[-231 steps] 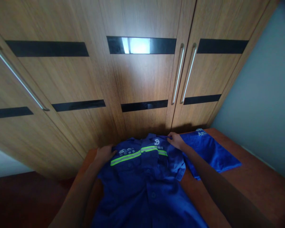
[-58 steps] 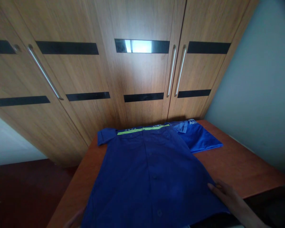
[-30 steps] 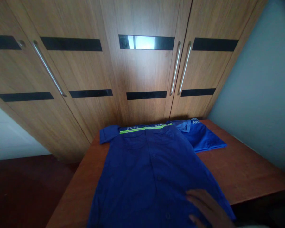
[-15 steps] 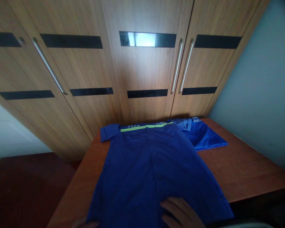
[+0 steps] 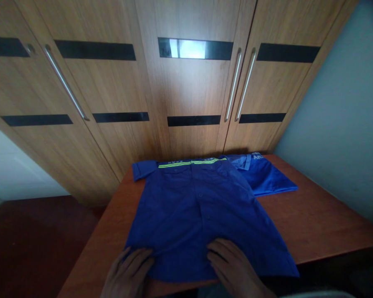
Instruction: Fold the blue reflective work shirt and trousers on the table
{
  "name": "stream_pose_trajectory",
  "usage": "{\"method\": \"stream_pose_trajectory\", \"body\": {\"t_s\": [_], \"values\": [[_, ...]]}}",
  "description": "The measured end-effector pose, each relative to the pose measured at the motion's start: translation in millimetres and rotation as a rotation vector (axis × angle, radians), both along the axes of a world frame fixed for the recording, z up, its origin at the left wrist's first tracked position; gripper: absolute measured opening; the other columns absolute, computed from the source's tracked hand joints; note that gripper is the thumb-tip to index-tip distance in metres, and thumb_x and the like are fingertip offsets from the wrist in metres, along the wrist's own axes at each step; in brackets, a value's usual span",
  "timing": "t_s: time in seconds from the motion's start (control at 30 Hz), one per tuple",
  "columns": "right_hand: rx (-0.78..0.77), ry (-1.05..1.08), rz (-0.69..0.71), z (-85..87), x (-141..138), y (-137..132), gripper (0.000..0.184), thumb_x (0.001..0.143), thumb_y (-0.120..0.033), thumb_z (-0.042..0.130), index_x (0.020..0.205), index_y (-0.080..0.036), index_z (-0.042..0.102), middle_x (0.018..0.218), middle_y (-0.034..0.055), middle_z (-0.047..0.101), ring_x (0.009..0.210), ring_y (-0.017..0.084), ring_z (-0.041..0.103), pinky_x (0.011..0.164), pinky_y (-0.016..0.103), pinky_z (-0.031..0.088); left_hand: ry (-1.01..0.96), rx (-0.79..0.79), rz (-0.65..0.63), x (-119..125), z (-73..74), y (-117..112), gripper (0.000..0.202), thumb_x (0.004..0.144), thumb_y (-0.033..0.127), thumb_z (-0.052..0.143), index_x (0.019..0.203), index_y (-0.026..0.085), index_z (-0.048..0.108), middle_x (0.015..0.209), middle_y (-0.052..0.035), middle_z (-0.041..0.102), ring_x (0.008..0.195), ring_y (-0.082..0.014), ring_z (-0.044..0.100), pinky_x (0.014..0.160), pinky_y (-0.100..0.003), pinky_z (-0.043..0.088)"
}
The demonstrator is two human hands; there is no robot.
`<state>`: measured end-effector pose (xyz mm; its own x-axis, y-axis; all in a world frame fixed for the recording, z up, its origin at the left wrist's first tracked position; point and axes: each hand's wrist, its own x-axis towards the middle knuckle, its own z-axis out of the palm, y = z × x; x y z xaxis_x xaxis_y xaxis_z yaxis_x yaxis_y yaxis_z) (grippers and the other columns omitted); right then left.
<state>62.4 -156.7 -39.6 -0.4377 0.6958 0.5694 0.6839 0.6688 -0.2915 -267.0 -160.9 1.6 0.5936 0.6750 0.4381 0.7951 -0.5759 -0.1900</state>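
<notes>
A dark blue short-sleeved work shirt (image 5: 174,215) lies spread front side up, its collar end away from me and its hem near the table's front edge. Yellow-green striped tape runs across the chest, and buttons show down the middle. My left hand (image 5: 130,267) rests on the lower left corner of the shirt, fingers stretched out over the cloth. Lower down near the button line, my right hand (image 5: 231,263) lies on the fabric with its fingers extended. Both palms face the cloth, and neither hand visibly grips it.
A folded bright blue garment (image 5: 272,178) with white lettering lies at the back right, partly under the shirt's sleeve. The reddish-brown wooden table (image 5: 323,219) stands against a wooden wardrobe (image 5: 189,91) with metal handles. A grey wall (image 5: 342,136) borders the right side.
My left hand has come up from the bottom edge onto the shirt's lower left. My right hand sits slightly higher in view. The shirt's hem is now visible.
</notes>
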Motion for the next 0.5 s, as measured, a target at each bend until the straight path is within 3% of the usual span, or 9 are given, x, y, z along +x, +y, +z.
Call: {"method": "stream_pose_trajectory", "body": {"t_s": [0.13, 0.27, 0.37, 0.5], "values": [[-0.1, -0.042, 0.015, 6.8, -8, 28, 0.024, 0.085, -0.011, 0.059, 0.104, -0.024, 0.066, 0.109, 0.0014, 0.068, 0.104, 0.018, 0.06, 0.095, 0.031, 0.05, -0.122, -0.035, 0.197, 6, 7.0, 22, 0.041, 0.078, 0.005, 0.042, 0.092, 0.027, 0.074, 0.105, 0.0018, 0.074, 0.098, -0.0203, 0.064, 0.095, -0.039, 0.035], [-0.196, -0.016, 0.02, 16.1, -15, 48, 0.028, 0.085, -0.007, 0.057, 0.106, -0.022, 0.067, 0.108, 0.0029, 0.068, 0.105, 0.017, 0.06, 0.097, 0.032, 0.049, -0.167, -0.093, 0.332, 33, 12.9, 26, 0.04, 0.077, 0.004, 0.043, 0.091, 0.023, 0.075, 0.116, -0.0054, 0.07, 0.113, -0.0266, 0.057, 0.103, -0.048, 0.033], [-0.293, 0.026, 0.035, 21.1, -14, 50, 0.032, 0.082, -0.009, 0.061, 0.111, -0.022, 0.066, 0.113, 0.0042, 0.066, 0.108, 0.018, 0.058, 0.1, 0.034, 0.047, -0.262, -0.08, 0.213, 65, 11.4, 19, 0.039, 0.076, 0.005, 0.046, 0.096, 0.024, 0.073, 0.125, -0.0059, 0.064, 0.119, -0.0263, 0.052, 0.107, -0.05, 0.032], [-0.448, 0.132, 0.098, 25.7, -6, 46, 0.035, 0.08, -0.012, 0.064, 0.114, -0.021, 0.066, 0.121, 0.0068, 0.063, 0.114, 0.02, 0.057, 0.102, 0.036, 0.046, -0.309, -0.131, -0.056, 107, 1.3, 9, 0.038, 0.081, 0.008, 0.046, 0.108, 0.024, 0.066, 0.113, -0.0043, 0.067, 0.101, -0.0201, 0.061, 0.089, -0.034, 0.05]]}}
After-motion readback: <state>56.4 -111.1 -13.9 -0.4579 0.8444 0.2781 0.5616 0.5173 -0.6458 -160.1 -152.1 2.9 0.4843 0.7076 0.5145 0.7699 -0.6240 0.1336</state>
